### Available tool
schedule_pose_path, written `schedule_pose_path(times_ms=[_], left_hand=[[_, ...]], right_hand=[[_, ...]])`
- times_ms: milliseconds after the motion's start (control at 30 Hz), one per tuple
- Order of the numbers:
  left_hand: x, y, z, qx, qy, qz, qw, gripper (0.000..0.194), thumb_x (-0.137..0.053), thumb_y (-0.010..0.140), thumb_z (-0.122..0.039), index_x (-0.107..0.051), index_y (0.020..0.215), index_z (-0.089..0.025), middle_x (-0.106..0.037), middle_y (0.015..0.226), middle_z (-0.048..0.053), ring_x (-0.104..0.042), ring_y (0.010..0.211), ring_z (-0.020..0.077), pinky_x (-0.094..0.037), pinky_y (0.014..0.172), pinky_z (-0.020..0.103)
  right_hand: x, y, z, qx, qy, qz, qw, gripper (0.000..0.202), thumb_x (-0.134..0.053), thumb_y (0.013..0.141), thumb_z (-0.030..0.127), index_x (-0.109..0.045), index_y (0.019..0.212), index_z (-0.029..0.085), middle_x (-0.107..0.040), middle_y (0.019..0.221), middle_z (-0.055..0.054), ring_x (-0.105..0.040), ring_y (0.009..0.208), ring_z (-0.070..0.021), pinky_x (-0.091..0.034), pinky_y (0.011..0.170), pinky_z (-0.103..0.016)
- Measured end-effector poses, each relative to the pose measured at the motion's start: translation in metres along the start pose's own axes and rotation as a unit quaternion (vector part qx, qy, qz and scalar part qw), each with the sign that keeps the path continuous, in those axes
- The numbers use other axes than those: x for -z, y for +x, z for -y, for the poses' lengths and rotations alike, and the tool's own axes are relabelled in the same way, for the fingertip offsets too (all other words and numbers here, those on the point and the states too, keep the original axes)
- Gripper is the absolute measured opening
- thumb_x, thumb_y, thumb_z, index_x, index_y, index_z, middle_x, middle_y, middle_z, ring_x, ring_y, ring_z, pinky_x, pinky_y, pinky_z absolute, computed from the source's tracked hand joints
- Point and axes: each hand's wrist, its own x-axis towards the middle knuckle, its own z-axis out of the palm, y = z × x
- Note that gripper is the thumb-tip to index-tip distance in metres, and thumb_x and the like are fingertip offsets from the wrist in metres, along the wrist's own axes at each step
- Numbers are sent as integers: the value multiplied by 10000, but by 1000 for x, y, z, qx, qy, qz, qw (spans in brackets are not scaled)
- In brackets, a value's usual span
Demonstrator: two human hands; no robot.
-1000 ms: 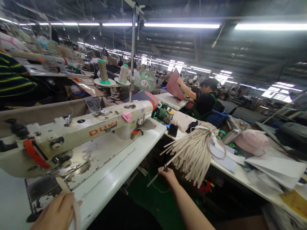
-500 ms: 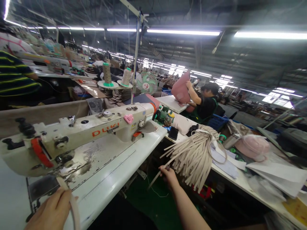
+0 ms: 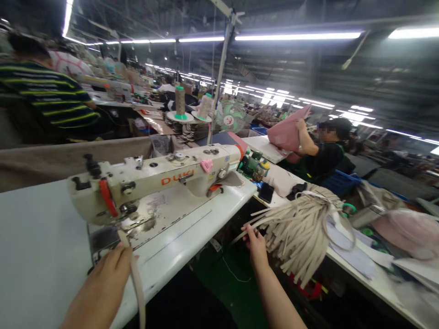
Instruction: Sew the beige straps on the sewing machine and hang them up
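Observation:
My left hand (image 3: 108, 274) rests at the front of the sewing machine (image 3: 171, 171), fingers closed on a narrow beige strap (image 3: 137, 288). One end of this strap points at the needle area, and the rest hangs over the table's front edge. Over the gap between the two tables, my right hand (image 3: 256, 246) pinches a single beige strip (image 3: 239, 236) beside a thick bundle of beige strips (image 3: 302, 228). The bundle is tied at its top and droops over the edge of the right-hand table.
Thread cones (image 3: 180, 103) stand behind the machine near a green fan (image 3: 230, 115). A phone (image 3: 266, 192) and jars (image 3: 261, 170) lie on the side table (image 3: 360, 274). One co-worker (image 3: 329, 146) holds a pink panel (image 3: 288, 130); another in a striped shirt (image 3: 51, 93) sits at left.
The view has turned left, so everything sits further right in the picture. Both hands keep their straps. The co-worker's pink panel has tipped over to the right.

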Motion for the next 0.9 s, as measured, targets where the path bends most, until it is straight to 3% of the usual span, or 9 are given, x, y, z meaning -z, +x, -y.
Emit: schedule_pose_path(times_ms=[167, 333, 433, 567, 767, 900], left_hand=[[15, 13, -20, 8, 74, -13, 997, 308, -408, 1000, -116, -652, 1187, -125, -618, 1277, 160, -616, 1208, 294, -546, 1073, 449], [23, 21, -28, 36, 73, -7, 997, 247, -455, 1007, -119, -640, 1170, -124, -625, 1265, 152, -614, 1246, 287, -535, 1112, 467], [28, 22, -30, 43, 72, 8, 996, 263, -462, 996, -90, -615, 1209, -110, -613, 1287, 165, -618, 1251, 292, -522, 1128, 478], [32, 22, -32, 35, 62, 24, 997, 320, -491, 945, -10, -590, 1244, -67, -609, 1280, 179, -609, 1264, 308, -509, 1144, 469], [27, 21, -31, 43, 54, 4, 998, 310, -481, 948, -14, -577, 1236, -78, -600, 1288, 168, -582, 1298, 291, -459, 1192, 458], [26, 21, -31, 36, 57, 4, 998, 345, -479, 920, 4, -560, 1243, -85, -602, 1273, 155, -594, 1276, 286, -450, 1194, 447]], right_hand=[[-22, -10, 15, 17, -16, 61, 998, 545, -861, 578, 596, -741, 902, 175, -571, 655, 14, -476, 581, -144, -344, 507, -261], [-39, -19, 23, 33, -61, 102, 992, 589, -779, 663, 720, -769, 917, 189, -605, 746, -32, -520, 632, -171, -424, 523, -279], [-46, -29, 29, 67, -123, 154, 978, 611, -706, 713, 788, -780, 897, 211, -581, 690, -26, -502, 601, -170, -428, 518, -284], [-59, -36, 33, 121, -162, 214, 956, 591, -709, 700, 800, -773, 838, 229, -693, 769, -61, -615, 695, -222, -532, 668, -326], [-79, -48, 31, 90, -141, 313, 935, 634, -776, 676, 742, -750, 1055, 234, -746, 848, -68, -698, 767, -260, -579, 698, -325], [-91, -60, 37, 87, -156, 353, 918, 671, -756, 698, 758, -746, 1096, 218, -725, 788, -49, -687, 721, -236, -580, 682, -298]])
